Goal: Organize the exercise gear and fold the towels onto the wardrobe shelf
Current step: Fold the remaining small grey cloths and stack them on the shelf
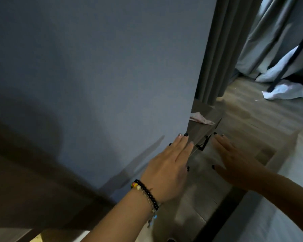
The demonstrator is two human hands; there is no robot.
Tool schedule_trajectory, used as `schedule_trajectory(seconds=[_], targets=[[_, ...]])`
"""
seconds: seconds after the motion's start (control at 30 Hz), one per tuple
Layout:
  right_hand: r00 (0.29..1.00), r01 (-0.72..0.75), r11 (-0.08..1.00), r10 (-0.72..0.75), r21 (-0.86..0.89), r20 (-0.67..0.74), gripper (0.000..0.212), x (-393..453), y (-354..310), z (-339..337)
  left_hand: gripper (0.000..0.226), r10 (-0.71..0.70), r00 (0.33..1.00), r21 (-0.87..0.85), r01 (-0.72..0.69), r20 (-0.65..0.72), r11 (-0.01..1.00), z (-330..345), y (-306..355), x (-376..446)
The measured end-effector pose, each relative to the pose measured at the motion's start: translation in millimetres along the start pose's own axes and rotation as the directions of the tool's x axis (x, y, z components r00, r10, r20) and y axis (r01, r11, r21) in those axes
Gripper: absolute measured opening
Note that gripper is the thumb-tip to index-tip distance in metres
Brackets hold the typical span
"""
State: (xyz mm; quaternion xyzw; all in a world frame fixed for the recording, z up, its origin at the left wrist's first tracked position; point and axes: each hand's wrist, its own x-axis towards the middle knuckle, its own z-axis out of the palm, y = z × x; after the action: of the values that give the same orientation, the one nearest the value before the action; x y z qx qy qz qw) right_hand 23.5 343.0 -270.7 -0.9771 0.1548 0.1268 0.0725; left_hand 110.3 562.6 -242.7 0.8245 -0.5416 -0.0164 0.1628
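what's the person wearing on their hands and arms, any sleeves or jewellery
No sleeves show: both forearms are bare. The left hand has a wrist stack: a black beaded bracelet with a few orange, yellow and cream beads, plus a thin chain with small dangling charms. Its fingers have dark polished nails, one glittery. The right hand also has dark nails and no visible jewellery.

Your right hand (234, 159) is motion-blurred, its contact with anything unclear. Your left hand (170, 165) hides the door edge beneath it.

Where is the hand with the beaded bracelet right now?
Head view, lower centre: the left hand lies flat against the grey-blue door panel near its right edge.
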Motion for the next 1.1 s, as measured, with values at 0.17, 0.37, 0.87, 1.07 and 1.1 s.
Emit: schedule_trajectory(seconds=[0.17,0.37,0.87,1.07,1.1], targets=[[0.998,-0.066,0.992,0.066,0.104,0.002,0.088,19,11,-9,0.068,-0.019,0.996,-0.030,0.021,0.086,0.999,11,-3,42],[0.983,-0.182,0.968,0.174,0.174,0.060,0.085,27,36,-2,0.066,-0.010,0.979,-0.125,0.036,0.203,0.992,39,-15,75],[0.978,-0.159,0.972,0.131,0.175,0.165,0.086,177,215,12,0.070,-0.301,0.918,-0.151,0.346,0.259,0.926,144,-35,269],[0.974,-0.115,0.964,0.062,0.241,0.218,0.079,248,270,19,0.070,-0.459,0.848,-0.116,0.501,0.267,0.858,188,-54,336],[0.974,-0.110,0.959,0.051,0.262,0.220,0.078,259,275,23,0.069,-0.469,0.840,-0.105,0.510,0.272,0.854,196,-57,346]])
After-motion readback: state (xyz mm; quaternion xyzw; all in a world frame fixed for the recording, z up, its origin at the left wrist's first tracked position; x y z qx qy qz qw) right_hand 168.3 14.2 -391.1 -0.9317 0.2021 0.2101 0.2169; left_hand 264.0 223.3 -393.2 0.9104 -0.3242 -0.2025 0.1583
